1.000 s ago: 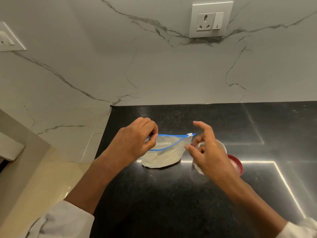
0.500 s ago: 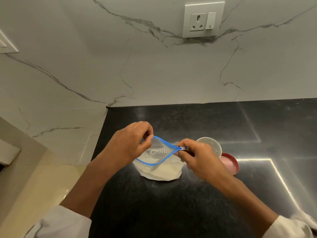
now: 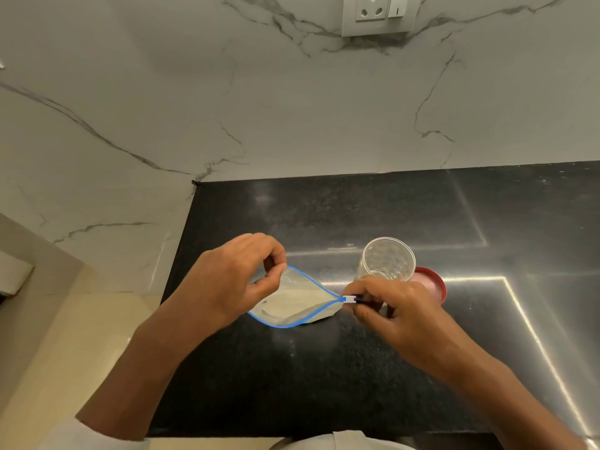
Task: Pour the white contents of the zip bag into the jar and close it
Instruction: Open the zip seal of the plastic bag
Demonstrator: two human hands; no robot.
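A clear zip bag [image 3: 293, 305] with a blue zip line and white contents stands on the black counter [image 3: 324, 378], its mouth spread wide. My left hand [image 3: 233, 282] pinches the bag's left top edge. My right hand [image 3: 394, 306] pinches the right end of the zip by the white slider. Just behind my right hand stands the clear jar [image 3: 388, 258], open and upright. Its red lid [image 3: 428, 282] lies flat on the counter to the jar's right, partly hidden by the jar.
A marble wall [image 3: 292, 108] rises behind the counter, with a socket and switch plate [image 3: 378, 13] high up. The counter's left edge runs beside a beige floor [image 3: 65, 352]. Bright light strips reflect on the counter at the right.
The bag's mouth has been pulled wider, its near edge drawn toward me. My right hand went from hovering open to pinching the zip end, leaving the jar more exposed.
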